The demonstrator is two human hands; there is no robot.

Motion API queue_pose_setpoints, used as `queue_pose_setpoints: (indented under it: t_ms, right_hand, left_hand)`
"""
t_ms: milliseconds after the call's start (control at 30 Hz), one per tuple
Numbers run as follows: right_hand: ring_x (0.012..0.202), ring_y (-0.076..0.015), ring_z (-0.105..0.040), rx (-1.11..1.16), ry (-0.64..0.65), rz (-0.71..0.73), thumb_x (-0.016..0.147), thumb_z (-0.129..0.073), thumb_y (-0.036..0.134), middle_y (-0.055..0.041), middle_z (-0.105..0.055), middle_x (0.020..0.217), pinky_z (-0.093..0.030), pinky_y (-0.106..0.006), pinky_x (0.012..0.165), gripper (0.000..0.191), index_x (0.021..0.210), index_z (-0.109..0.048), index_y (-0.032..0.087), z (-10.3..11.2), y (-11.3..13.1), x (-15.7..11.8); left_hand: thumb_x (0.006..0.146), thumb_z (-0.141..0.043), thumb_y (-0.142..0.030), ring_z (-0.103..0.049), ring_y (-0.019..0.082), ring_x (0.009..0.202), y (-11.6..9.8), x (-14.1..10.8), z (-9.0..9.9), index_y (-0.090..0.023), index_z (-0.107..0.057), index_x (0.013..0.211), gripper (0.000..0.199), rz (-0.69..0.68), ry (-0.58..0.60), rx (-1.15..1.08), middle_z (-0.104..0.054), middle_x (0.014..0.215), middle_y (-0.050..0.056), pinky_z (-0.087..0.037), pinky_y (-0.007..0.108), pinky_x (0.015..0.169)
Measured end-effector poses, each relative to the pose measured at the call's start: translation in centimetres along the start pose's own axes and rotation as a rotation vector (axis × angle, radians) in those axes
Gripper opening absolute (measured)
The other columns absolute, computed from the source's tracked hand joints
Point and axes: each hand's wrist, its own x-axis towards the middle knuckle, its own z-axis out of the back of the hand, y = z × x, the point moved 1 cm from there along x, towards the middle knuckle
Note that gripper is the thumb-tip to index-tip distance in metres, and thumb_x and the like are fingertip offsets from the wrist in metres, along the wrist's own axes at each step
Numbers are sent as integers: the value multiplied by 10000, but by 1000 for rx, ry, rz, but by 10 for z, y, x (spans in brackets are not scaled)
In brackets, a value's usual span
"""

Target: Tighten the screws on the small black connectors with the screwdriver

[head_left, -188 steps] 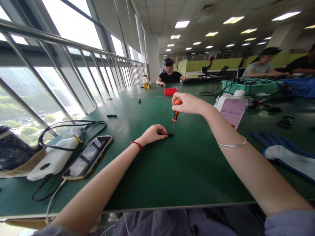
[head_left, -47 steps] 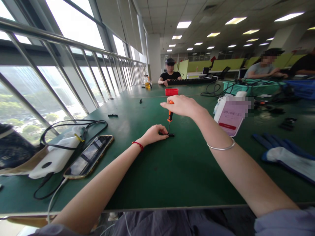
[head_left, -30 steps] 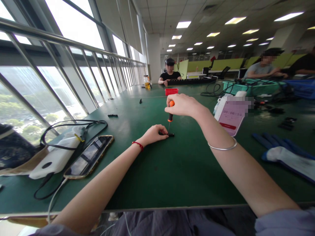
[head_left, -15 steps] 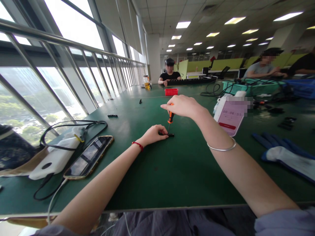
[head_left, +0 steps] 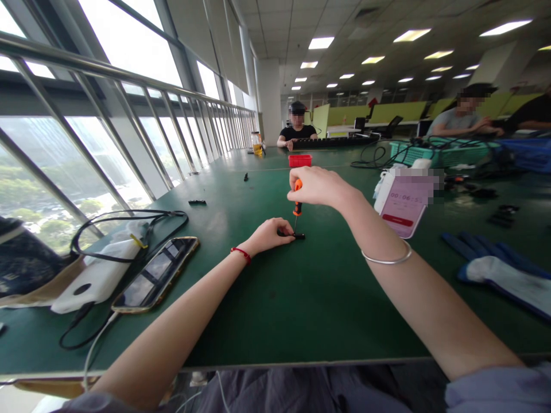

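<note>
On the green table (head_left: 275, 310), my left hand (head_left: 272, 234) pinches a small black bar-shaped part (head_left: 298, 236) and keeps it against the surface. Most of the part is covered by my fingers; its right end sticks out. Above it, my right hand (head_left: 318, 186) is closed around the handle of an orange and black screwdriver (head_left: 297, 207). The screwdriver stands nearly upright with its shaft pointing down, and its tip meets the part beside my left fingertips. Whether a screw sits under the tip is too small to tell.
A phone (head_left: 155, 276), a white power bank (head_left: 97, 275) and cables lie left. Rightward are a propped phone with a timer (head_left: 402, 203), a blue-and-white glove (head_left: 503, 275) and a green basket (head_left: 443, 155). A red box (head_left: 300, 160) stands ahead; a person (head_left: 297, 129) sits beyond.
My right hand's fingers have curled in around the screwdriver handle, where the index finger pointed out before. My left hand and the black part stay in place.
</note>
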Motion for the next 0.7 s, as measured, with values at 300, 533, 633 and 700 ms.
queue_pose_setpoints:
  t_ms: [300,533,633,700]
  right_hand:
    - [773,-217,-573,22,13,0,801,-420,377,-59,-641,836,-387,-332,676,237,829,-591,217,3,3,-2]
    - [796,-228,-579,22,-1,-33,793,-439,448,-88,-653,898,-400,-323,662,311,863,-599,191,2,2,0]
    - [804,-230,-581,-3,-32,-42,809,-424,433,-84,-660,842,-392,-325,680,313,771,-624,195,2,2,0]
    - [808,-226,-580,-6,-45,-18,777,-466,368,-71,-659,866,-391,-317,672,230,839,-621,209,2,2,-1]
  left_hand:
    - [711,-612,-295,-571,146,740,0,0,0,-170,-639,776,143,-5,5,-3,-640,799,20,-459,250,685]
    - [707,-618,-289,-575,149,748,0,0,0,-174,-644,769,133,4,0,2,-639,794,20,-463,250,690]
    - [707,-622,-288,-578,143,738,0,0,0,-172,-643,766,132,-7,-5,-5,-641,790,17,-468,246,688]
    - [707,-622,-283,-578,140,735,0,0,0,-172,-643,770,129,-11,-3,-11,-643,792,16,-469,244,689]
